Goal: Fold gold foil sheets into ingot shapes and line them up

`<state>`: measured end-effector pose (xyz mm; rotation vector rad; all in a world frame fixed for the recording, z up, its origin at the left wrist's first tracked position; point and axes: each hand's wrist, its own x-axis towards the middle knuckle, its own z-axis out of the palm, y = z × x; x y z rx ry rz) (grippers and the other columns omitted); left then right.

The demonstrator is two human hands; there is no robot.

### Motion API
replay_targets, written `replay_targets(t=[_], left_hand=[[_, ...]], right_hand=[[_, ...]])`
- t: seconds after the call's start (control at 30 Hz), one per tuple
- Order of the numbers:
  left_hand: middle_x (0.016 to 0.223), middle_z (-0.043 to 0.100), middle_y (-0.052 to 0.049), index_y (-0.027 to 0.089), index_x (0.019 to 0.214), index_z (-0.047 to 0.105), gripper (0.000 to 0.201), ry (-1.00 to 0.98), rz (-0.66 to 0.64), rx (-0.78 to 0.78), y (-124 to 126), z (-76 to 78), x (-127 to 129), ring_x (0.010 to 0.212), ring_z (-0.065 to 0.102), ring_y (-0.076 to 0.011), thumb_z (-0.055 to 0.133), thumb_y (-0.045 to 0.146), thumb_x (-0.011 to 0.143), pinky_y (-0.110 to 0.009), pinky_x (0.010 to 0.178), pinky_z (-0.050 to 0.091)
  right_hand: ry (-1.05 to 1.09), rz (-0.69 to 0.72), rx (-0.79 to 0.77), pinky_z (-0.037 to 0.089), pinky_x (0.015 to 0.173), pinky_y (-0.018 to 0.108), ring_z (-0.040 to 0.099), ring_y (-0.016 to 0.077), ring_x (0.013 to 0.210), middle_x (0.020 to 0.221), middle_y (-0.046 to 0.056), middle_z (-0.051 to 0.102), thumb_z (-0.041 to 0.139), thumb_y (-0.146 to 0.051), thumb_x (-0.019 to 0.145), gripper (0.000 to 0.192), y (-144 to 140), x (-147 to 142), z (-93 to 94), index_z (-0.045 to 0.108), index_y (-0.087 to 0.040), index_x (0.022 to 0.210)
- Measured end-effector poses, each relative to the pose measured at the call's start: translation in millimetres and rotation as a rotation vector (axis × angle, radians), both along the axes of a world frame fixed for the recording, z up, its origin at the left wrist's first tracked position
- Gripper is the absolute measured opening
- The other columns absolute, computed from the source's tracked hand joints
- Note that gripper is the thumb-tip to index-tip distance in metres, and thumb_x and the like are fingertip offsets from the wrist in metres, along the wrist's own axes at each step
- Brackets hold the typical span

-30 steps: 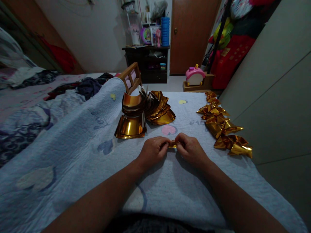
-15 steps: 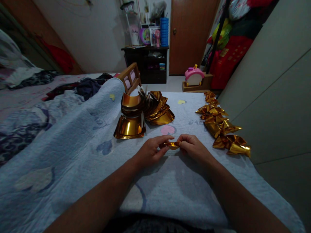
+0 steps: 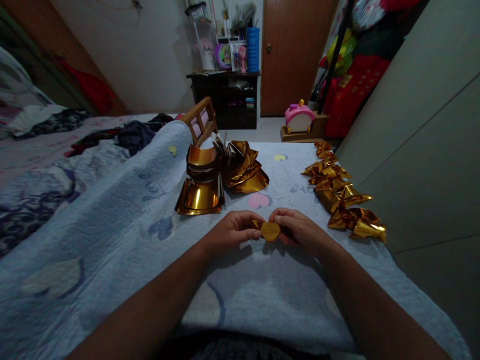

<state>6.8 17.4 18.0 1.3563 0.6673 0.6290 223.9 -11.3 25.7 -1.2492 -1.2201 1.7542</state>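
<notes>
Dim bedroom light falls on a pale blue quilt [image 3: 123, 225] spread flat in front of the person. At its near middle, a small folded piece of gold foil [image 3: 270, 231] sits just above the cloth, pinched from both sides. The left hand [image 3: 234, 229] closes thumb and forefinger narrowly on its left edge; the right hand [image 3: 298, 227] does the same on its right edge, remaining fingers curled in. Beyond the hands lies a fanned stack of gold foil sheets [image 3: 221, 177] (curved and glossy, none in any container). To the right, a row of folded gold pieces [image 3: 343, 197] runs along the quilt's edge beside a grey wardrobe [image 3: 423, 140]. Farther back stand a dark shelf unit [image 3: 228, 97] and a wooden door [image 3: 292, 50]
</notes>
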Motion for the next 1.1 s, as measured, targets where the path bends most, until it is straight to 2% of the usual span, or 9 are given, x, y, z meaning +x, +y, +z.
replay_targets(t=[0.13, 0.2, 0.3, 0.43, 0.6, 1.1], left_hand=[[0.078, 0.071, -0.003, 0.014, 0.095, 0.074, 0.034, -0.111, 0.089, -0.140, 3.6, -4.1, 2.0, 0.066, 0.061, -0.0111, 0.087, 0.031, 0.068, -0.022, 0.064, 0.047], [0.075, 0.070, -0.003, 0.014, 0.092, 0.074, 0.034, -0.156, 0.112, -0.190, 5.0, -4.7, 3.4, 0.063, 0.059, -0.0103, 0.089, 0.031, 0.066, -0.021, 0.062, 0.045], [0.076, 0.070, -0.004, 0.013, 0.090, 0.075, 0.038, -0.224, 0.128, -0.258, 5.4, -3.7, 5.5, 0.061, 0.057, -0.0096, 0.091, 0.032, 0.062, -0.021, 0.059, 0.045], [0.082, 0.072, -0.005, 0.012, 0.092, 0.075, 0.041, -0.266, 0.117, -0.296, 4.8, -3.3, 6.5, 0.062, 0.058, -0.0095, 0.092, 0.032, 0.060, -0.022, 0.060, 0.047], [0.079, 0.071, -0.004, 0.012, 0.092, 0.075, 0.041, -0.261, 0.100, -0.300, 5.6, -7.2, 5.0, 0.062, 0.059, -0.0094, 0.092, 0.033, 0.061, -0.022, 0.060, 0.046], [0.078, 0.071, -0.004, 0.012, 0.093, 0.076, 0.041, -0.285, 0.102, -0.299, 5.3, -7.1, 5.8, 0.060, 0.058, -0.0086, 0.092, 0.034, 0.063, -0.022, 0.060, 0.045]], right_hand=[[0.112, -0.069, 0.099, 0.032, 0.047, 0.021, 0.042, 0.0090, 0.050, 0.065, -0.004, 0.056, 0.069, -0.049, 0.079, 0.032, -0.5, 4.1, 2.2, 0.062, -0.020, 0.090], [0.145, -0.068, 0.156, 0.038, 0.055, 0.023, 0.048, 0.0103, 0.059, 0.076, -0.002, 0.061, 0.075, -0.046, 0.076, 0.034, -1.2, 6.6, 3.8, 0.065, -0.020, 0.095], [0.146, -0.042, 0.180, 0.040, 0.061, 0.025, 0.050, 0.0110, 0.065, 0.085, 0.000, 0.063, 0.080, -0.041, 0.071, 0.035, -1.4, 8.6, 4.6, 0.068, -0.020, 0.095], [0.134, -0.028, 0.175, 0.038, 0.060, 0.025, 0.048, 0.0108, 0.063, 0.079, 0.000, 0.061, 0.081, -0.042, 0.071, 0.034, -0.2, 8.7, 1.2, 0.069, -0.018, 0.091], [0.177, -0.024, 0.149, 0.039, 0.060, 0.025, 0.050, 0.0109, 0.063, 0.077, -0.001, 0.061, 0.084, -0.043, 0.067, 0.034, 0.8, 7.8, -1.9, 0.068, -0.018, 0.084], [0.203, -0.041, 0.162, 0.038, 0.061, 0.025, 0.049, 0.0109, 0.064, 0.076, -0.002, 0.060, 0.084, -0.041, 0.069, 0.033, -0.1, 6.5, -4.0, 0.067, -0.019, 0.085]])
